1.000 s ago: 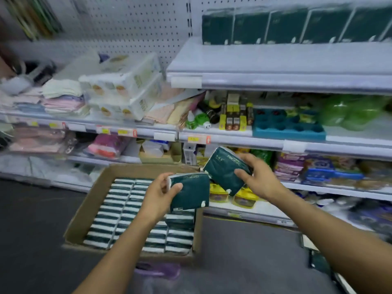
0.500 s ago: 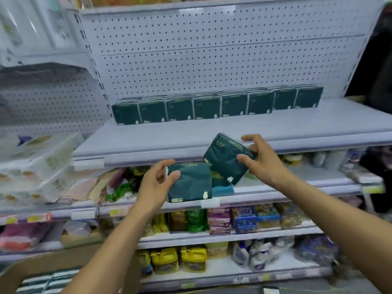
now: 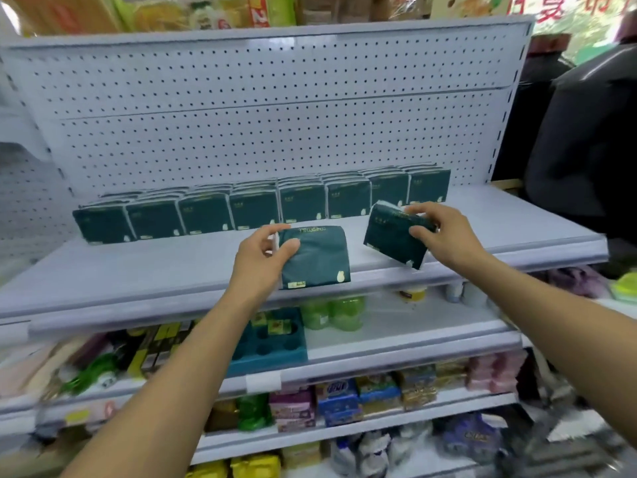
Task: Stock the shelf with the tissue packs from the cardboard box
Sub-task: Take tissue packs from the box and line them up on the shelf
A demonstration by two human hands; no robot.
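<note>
since half a second ago both hands have gone up and forward, and the two packs are now over the top shelf instead of in front of the shelf below; the cardboard box has left the view.

the left hand [image 3: 256, 262] grips a dark green tissue pack [image 3: 315, 258] at its left end, thumb on the front face and fingers curled behind it. this pack is upright and is above the front part of the shelf [image 3: 144, 270]; i cannot tell if its bottom touches the board. the right hand [image 3: 444, 236] holds a second tissue pack [image 3: 393, 236] by its right end, between thumb and fingers. this one is tilted, with the lower corner near the front edge of the shelf.

behind both packs, well apart from them, a row of the same green packs [image 3: 255, 210] stands upright along the back of the shelf, touching side to side, in front of the white pegboard panel [image 3: 275, 115]. at the far right a person in dark clothes [image 3: 586, 150] stands beside the shelf unit.
</note>
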